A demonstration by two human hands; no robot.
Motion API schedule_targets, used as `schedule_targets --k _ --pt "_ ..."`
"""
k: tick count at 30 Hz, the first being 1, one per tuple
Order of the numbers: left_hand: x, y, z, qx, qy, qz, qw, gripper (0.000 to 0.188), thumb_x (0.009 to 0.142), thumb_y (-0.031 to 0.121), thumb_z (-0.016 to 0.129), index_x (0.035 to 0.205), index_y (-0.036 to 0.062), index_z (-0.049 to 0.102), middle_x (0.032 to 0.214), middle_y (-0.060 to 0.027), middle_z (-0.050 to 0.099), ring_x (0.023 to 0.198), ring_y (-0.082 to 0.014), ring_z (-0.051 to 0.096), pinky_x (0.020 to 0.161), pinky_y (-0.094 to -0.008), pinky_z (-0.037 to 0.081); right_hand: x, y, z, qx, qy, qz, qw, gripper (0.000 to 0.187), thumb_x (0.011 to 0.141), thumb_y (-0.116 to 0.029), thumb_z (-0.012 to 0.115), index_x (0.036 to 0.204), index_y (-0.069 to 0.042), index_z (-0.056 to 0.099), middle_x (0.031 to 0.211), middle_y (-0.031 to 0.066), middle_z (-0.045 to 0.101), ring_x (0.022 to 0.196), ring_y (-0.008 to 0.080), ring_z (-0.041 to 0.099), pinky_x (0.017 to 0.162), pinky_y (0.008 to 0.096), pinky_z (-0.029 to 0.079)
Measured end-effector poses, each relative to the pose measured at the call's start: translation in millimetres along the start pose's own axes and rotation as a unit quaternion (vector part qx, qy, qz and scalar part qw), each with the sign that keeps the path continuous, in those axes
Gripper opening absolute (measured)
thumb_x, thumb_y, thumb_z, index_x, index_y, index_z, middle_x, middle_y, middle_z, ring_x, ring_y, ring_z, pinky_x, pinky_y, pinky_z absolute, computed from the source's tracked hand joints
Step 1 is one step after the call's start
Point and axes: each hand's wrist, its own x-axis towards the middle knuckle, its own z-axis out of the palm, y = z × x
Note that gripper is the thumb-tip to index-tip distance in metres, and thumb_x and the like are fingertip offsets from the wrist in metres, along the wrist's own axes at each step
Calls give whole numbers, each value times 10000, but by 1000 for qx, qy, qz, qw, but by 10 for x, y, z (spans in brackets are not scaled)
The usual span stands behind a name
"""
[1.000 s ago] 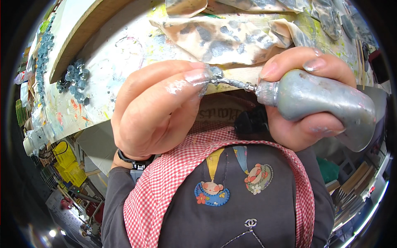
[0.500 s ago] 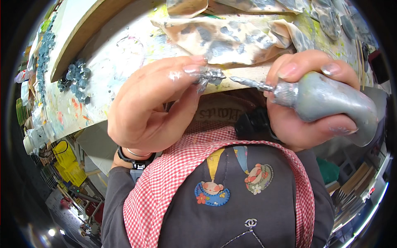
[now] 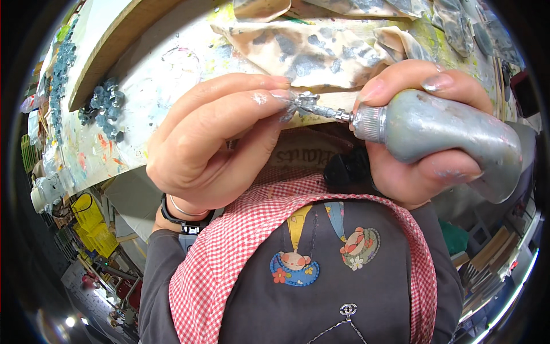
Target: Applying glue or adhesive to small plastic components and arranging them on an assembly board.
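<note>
My left hand [image 3: 212, 137] pinches a small, irregular silver-coated piece [image 3: 303, 103] between thumb and fingertips; its exact kind is unclear. Wrapped around a grey, silver-smeared squeeze bottle [image 3: 452, 129], my right hand [image 3: 395, 175] holds it on its side with the ridged collar toward the left. The bottle's thin nozzle [image 3: 332, 113], coated in silver paint, reaches to the small piece and appears to touch it. Silver paint marks several fingertips on both hands. Both hands are raised over the near edge of the table [image 3: 166, 86].
A cluster of small blue-grey pieces [image 3: 107, 109] lies at the left beside a curved-looking wooden strip [image 3: 106, 54]. Beyond that strip runs a row of similar pieces [image 3: 57, 92]. A paint-stained cloth [image 3: 309, 54] lies crumpled behind my hands. Yellow baskets [image 3: 94, 226] stand below the table's left edge.
My right hand has brought the bottle leftward, and its nozzle now meets the small piece instead of standing apart from it. The left hand has shifted only slightly, still pinching the piece.
</note>
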Motion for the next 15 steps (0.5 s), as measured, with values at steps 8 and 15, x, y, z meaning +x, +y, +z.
schedule_targets --k 8,15 --pt "6 26 21 -4 3 4 1000 275 626 -154 633 872 -55 562 860 -219 596 811 -234 599 685 -275 493 27 -81 -39 -62 -29 13 998 556 883 -483 304 1077 37 334 716 223 540 444 195 478 428 250 424" --pt "20 43 26 5 5 12 1000 279 616 -154 642 863 -54 558 861 -215 593 809 -238 598 705 -288 491 -13 -129 35 -8 57 26 998 554 883 -490 286 1075 27 330 747 225 526 448 200 481 413 264 433"
